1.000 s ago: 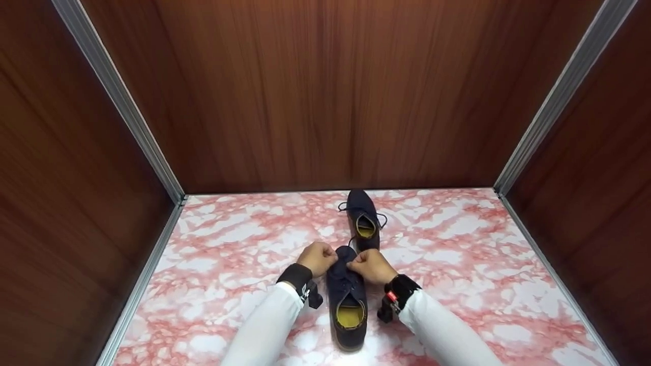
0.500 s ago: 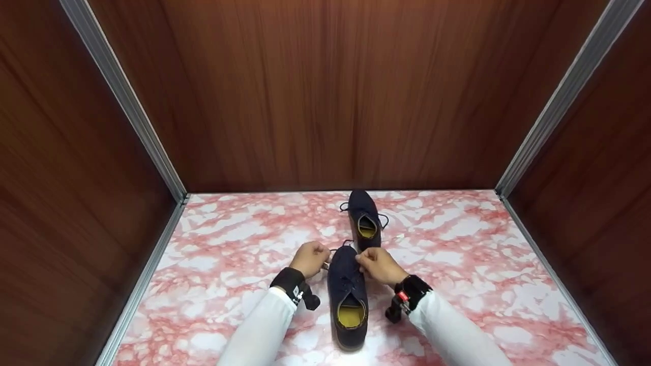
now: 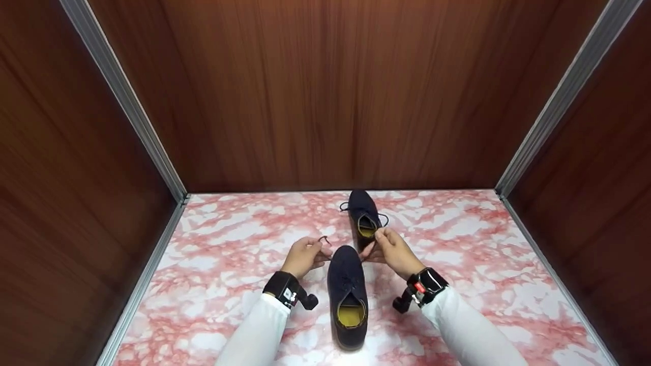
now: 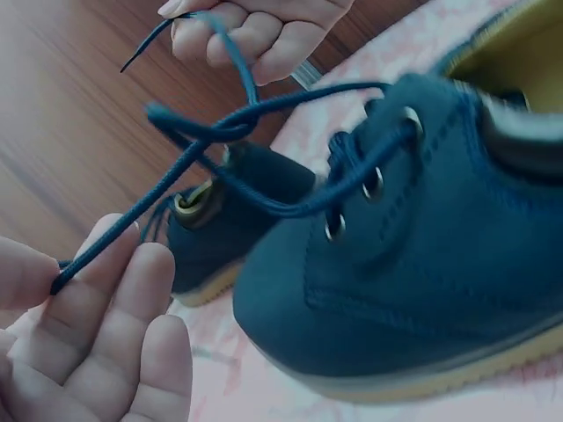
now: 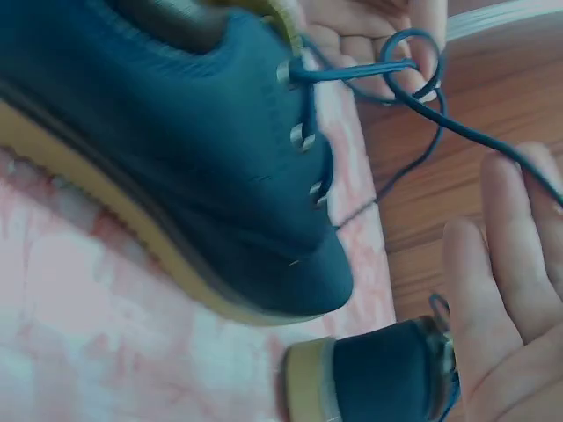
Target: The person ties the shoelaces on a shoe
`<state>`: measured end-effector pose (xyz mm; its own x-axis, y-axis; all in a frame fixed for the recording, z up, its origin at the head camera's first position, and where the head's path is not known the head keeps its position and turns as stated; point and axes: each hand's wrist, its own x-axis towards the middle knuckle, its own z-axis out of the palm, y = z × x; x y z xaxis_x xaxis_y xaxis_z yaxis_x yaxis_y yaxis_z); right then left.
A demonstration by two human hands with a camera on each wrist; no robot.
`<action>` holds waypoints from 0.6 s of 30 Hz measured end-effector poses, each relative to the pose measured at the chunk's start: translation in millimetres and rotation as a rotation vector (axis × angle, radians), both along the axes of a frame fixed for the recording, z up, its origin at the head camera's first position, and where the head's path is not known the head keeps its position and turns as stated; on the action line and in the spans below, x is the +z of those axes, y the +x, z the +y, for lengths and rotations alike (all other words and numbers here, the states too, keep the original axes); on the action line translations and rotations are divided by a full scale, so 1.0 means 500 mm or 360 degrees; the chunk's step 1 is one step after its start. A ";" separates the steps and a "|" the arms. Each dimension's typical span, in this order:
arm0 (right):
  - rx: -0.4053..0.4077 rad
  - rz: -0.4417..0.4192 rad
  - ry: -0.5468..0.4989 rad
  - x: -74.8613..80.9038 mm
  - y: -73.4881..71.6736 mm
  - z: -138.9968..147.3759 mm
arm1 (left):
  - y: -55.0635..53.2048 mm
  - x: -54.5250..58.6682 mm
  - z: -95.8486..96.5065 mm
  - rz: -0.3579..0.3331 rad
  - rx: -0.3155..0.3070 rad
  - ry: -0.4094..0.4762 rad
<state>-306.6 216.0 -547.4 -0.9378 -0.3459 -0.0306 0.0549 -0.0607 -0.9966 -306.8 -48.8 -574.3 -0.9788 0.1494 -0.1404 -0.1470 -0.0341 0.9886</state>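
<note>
A dark blue lace-up shoe (image 3: 347,274), with a yellow lining, stands upright between both hands, toe pointing away. My left hand (image 3: 303,256) is left of its toe, pinching one end of the shoelace (image 4: 132,211) between thumb and finger. Right of the toe, my right hand (image 3: 399,254) pinches the other lace length; in the right wrist view its fingers (image 5: 506,220) lie partly straight beneath the cord. The two laces cross in a loose loop (image 5: 413,66) above the eyelets. The right thumb is out of that view.
A matching shoe (image 3: 360,203) stands just beyond, its lace in a bow, its heel partly behind the right hand. The red-and-white marbled surface (image 3: 229,284) ends at a brown wood-grain back panel (image 3: 325,101). Metal-edged side panels (image 3: 66,203) close both sides.
Both hands have drawn apart from over the near shoe's toe, left hand leftward, right hand rightward and forward, each with lace. Both shoes stay put.
</note>
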 end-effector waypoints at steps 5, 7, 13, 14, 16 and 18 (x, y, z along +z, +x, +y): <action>-0.0056 0.0034 -0.0044 0.021 0.002 0.001 | 0.006 0.016 0.004 -0.0019 0.0023 0.0144; -0.0079 0.0020 -0.0054 0.025 0.002 0.002 | 0.007 0.022 0.005 -0.0024 0.0031 0.0199; -0.0081 0.0007 -0.0041 0.036 -0.001 0.006 | 0.007 0.031 0.000 -0.0013 0.0029 0.0270; -0.0067 0.0016 -0.0018 0.039 -0.001 0.007 | 0.007 0.033 -0.001 -0.0012 0.0029 0.0278; -0.0027 0.0018 0.0025 0.043 0.000 0.010 | 0.007 0.035 -0.003 -0.0009 0.0027 0.0287; 0.0024 -0.0023 0.0047 0.048 0.001 0.015 | 0.009 0.037 -0.005 0.0006 0.0017 0.0295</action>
